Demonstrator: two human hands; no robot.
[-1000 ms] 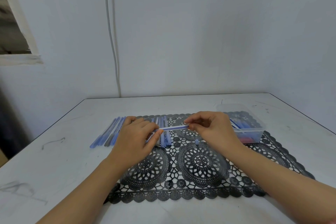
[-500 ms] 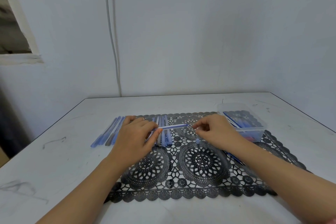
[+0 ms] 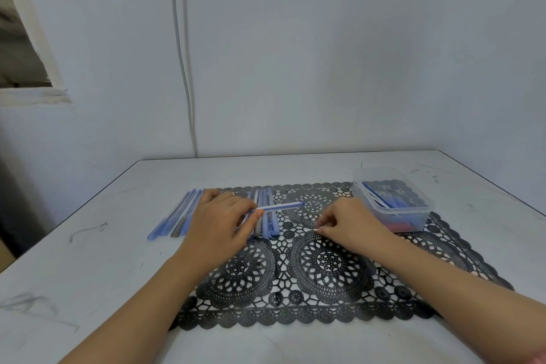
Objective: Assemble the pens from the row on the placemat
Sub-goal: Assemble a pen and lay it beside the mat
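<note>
Holding one pen mid-assembly, a person works at a white surface [image 3: 88, 260], seen from the head camera looking down over both forearms. The left hand [image 3: 220, 224] grips a slim blue and clear plastic pen [image 3: 280, 206] between thumb and fingers. The pen sticks out to the right, roughly level, just above a black lace-patterned placemat [image 3: 325, 275]. The right hand [image 3: 351, 227] is apart from the pen's free end, lowered to the placemat nearer the viewer, its fingers curled and the tips drawn together at the mat. Whether they pinch a small part is too small to tell.

The step in hand looks like fetching a small piece, perhaps a cap or tip, for the held pen. The next move calls for lifting it to the pen's right end, lining it up with the shaft and pushing it on while the left hand steadies the pen.

The row of pale blue plastic pen pieces [image 3: 264, 216] lies on the far left part of the placemat, just behind the left hand. A separate bunch of blue pens [image 3: 177, 216] lies left of the mat. A clear plastic box [image 3: 393, 210] holding pens sits at the mat's far right, near the right hand.
</note>
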